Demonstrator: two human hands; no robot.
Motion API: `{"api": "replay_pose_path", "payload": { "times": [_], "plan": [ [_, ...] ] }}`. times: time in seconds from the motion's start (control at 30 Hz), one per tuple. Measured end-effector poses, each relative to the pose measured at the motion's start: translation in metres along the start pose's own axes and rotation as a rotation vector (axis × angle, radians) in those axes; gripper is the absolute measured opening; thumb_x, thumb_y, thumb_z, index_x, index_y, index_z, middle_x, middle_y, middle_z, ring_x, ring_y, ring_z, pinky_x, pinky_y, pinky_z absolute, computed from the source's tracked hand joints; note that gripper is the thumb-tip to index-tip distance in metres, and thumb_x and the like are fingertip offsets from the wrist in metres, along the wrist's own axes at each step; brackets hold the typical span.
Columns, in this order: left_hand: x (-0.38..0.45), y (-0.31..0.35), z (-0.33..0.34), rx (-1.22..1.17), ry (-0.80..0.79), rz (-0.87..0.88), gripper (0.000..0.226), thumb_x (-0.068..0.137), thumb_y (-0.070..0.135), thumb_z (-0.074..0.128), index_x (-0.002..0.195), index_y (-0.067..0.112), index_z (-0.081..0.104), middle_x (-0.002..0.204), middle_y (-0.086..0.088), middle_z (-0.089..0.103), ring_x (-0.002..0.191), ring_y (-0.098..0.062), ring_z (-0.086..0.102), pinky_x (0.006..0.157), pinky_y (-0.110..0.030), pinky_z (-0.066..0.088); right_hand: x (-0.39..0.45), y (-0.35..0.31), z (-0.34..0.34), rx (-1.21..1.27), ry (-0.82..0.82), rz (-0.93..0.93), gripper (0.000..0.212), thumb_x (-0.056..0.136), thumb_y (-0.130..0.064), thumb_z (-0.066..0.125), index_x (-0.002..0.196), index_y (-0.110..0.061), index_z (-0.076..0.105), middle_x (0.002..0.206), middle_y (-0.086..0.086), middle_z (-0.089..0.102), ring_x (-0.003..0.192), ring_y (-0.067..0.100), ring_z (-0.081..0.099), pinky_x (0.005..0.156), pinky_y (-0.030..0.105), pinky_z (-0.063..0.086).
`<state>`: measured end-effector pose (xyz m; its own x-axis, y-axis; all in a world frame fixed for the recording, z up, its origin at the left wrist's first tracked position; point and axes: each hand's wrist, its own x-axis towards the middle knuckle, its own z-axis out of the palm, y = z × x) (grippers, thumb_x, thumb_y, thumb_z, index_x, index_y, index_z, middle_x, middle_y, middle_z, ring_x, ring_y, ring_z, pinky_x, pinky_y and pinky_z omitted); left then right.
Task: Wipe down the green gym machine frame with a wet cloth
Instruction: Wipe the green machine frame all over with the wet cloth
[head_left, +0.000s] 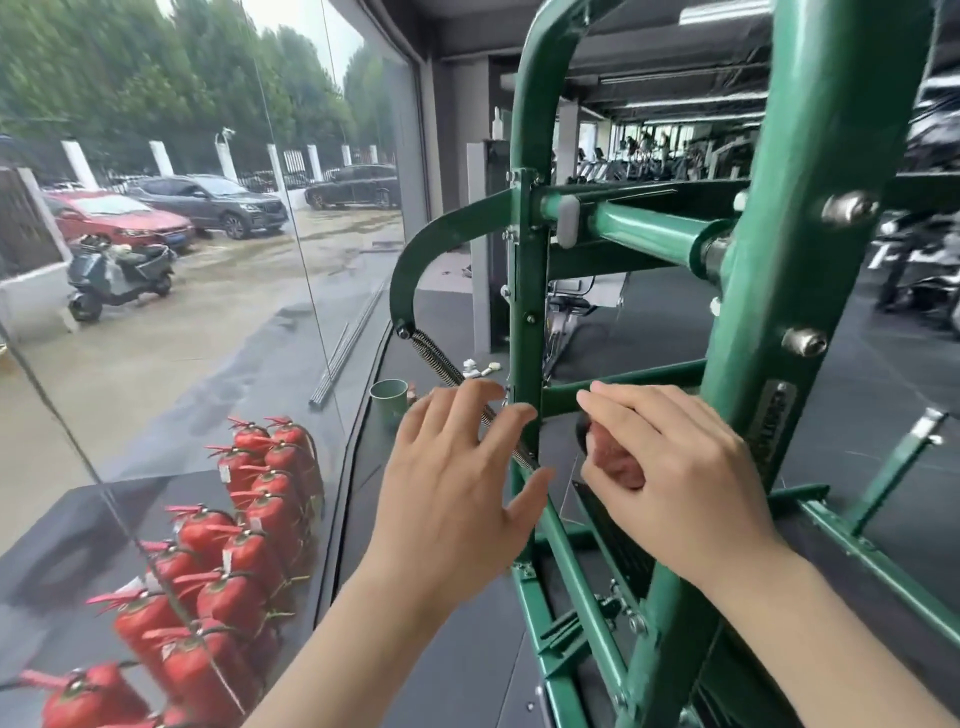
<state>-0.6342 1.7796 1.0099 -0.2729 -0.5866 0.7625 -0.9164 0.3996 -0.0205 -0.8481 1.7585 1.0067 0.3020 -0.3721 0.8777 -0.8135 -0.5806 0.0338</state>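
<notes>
Head view: lower centre of frame
Right hand (670, 467): fingers curled round pink cloth (615, 460)
Left hand (457, 478): fingers spread, empty
Green upright (527, 291): vertical, between hands, cloth just right of it

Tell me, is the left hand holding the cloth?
No. The left hand is open with spread fingers and holds nothing, while the right hand grips the reddish cloth beside the green frame.
</notes>
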Motion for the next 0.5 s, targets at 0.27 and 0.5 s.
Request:
{"api": "replay_pose_path", "payload": {
  "times": [0.27, 0.5],
  "plan": [
    [0.086, -0.061, 0.075, -0.071, 0.047, 0.102, 0.046, 0.087, 0.049, 0.069, 0.122, 0.021, 0.067, 0.125, -0.004, 0.058, 0.112, -0.03, 0.057, 0.1, -0.04, 0.04, 0.055, 0.038, 0.076, -0.071, 0.013, 0.129, 0.046, 0.075, -0.014, 0.081, 0.12, -0.01, 0.076, 0.118, 0.004, 0.074, 0.105, 0.028, 0.068, 0.092, 0.049, 0.057],
    [0.156, -0.089, 0.123, -0.166, 0.111, 0.163, 0.047, 0.089, 0.049, 0.064, 0.124, 0.018, 0.067, 0.125, -0.005, 0.058, 0.111, -0.03, 0.057, 0.098, -0.04, 0.04, 0.104, 0.069, 0.104, -0.191, 0.049, 0.181, 0.045, 0.078, -0.017, 0.081, 0.122, -0.01, 0.075, 0.118, 0.003, 0.074, 0.107, 0.027, 0.069, 0.095, 0.047, 0.056]
  ]
}}
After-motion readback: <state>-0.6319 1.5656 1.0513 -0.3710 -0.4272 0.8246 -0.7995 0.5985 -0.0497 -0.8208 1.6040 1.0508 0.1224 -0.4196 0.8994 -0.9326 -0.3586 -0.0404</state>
